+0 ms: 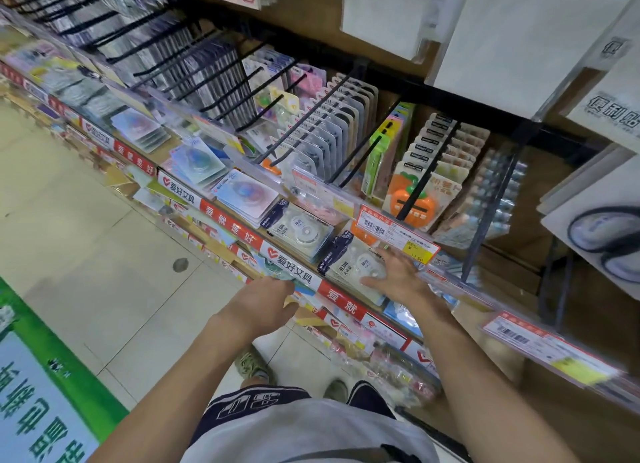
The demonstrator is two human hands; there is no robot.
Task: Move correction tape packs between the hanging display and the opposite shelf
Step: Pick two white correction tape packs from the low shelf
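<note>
Closest to the lens, a grey shirt (pixel 304 435) and dark printed shorts (pixel 256 405) are seen from above, with two shoes (pixel 252 365) planted on the pale floor tiles (pixel 104 227).

Both bare arms are stretched out toward the shelf edge (pixel 294 272) with its red and white label strip. The right hand (pixel 394 275) is laid flat, fingers spread and relaxed, on top of a correction tape pack (pixel 356 265) that sits on the shelf, so it's pressed rather than grabbed. The left hand (pixel 266 299) is held at the shelf lip just below the strip, fingers loosely bent, nothing clamped in it as far as can be made out.

A second, same-looking correction tape pack (pixel 298 230) is stacked just to the left, with pastel blister cards (pixel 247 195) further along. Behind, more carded goods are hung on black peg hooks (pixel 214 81), including carrot-shaped packs (pixel 412 195). A price tag (pixel 394 234) is clipped to the clear rail near the right hand's fingertips.
</note>
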